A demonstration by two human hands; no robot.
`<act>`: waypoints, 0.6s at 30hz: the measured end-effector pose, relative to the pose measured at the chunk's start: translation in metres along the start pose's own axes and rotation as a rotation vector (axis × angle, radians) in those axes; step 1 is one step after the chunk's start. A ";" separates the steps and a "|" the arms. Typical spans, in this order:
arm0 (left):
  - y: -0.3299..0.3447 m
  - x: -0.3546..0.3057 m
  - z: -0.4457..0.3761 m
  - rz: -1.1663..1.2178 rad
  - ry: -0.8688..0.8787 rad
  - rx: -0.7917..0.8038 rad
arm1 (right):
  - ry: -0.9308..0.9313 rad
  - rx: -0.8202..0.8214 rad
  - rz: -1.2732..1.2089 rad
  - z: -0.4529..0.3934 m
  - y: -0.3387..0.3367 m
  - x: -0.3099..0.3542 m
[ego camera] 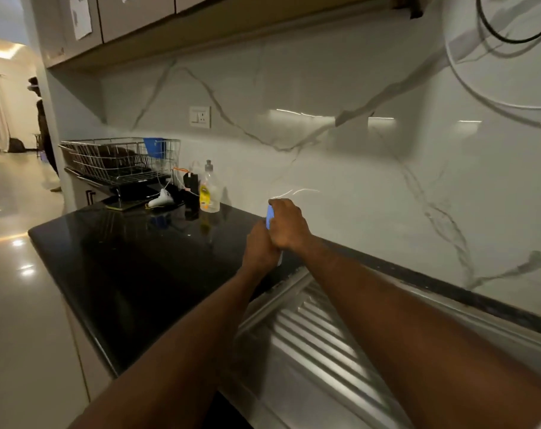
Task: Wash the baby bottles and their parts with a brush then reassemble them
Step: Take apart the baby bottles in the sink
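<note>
Above the black counter [133,258], near the marble wall, we hold a bottle [269,215] between both hands — only its blue top and a pale sliver below show. Our right hand [289,226] curls over the top; our left hand [259,250] wraps the lower part. Beneath our forearms lies a ribbed steel drainboard [318,342]. Farther left stand a soap bottle [208,193] and a wire rack [117,161].

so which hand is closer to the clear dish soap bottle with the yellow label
Left. The left hand sits on the soap bottle's side of the blue item both hands hold; the right hand is just beyond it, further from the bottle.
</note>
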State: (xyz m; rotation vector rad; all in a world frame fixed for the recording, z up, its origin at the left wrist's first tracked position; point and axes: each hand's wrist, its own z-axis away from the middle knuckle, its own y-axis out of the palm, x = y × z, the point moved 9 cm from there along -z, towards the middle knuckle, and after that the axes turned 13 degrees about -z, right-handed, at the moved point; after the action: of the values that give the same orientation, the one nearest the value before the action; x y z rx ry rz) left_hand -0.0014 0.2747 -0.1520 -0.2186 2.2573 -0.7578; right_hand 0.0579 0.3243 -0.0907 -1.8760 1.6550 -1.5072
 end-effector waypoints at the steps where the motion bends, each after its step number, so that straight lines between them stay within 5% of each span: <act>1: 0.005 -0.001 0.001 0.028 0.014 -0.023 | -0.005 -0.018 -0.002 0.004 0.003 -0.004; 6: 0.005 -0.007 0.006 0.049 0.126 -0.102 | -0.072 -0.065 -0.003 0.009 -0.017 -0.008; 13: -0.010 -0.061 0.041 0.124 0.430 0.021 | -0.052 -0.102 -0.163 0.047 -0.060 -0.015; 18: -0.008 -0.089 0.065 0.139 0.363 0.069 | -0.028 -0.147 -0.242 0.083 -0.093 -0.018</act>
State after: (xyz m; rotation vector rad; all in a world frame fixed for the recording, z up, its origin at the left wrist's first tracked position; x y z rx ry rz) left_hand 0.1067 0.2711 -0.1306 0.1185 2.5469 -0.8538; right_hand 0.1817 0.3352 -0.0704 -2.2343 1.6146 -1.4715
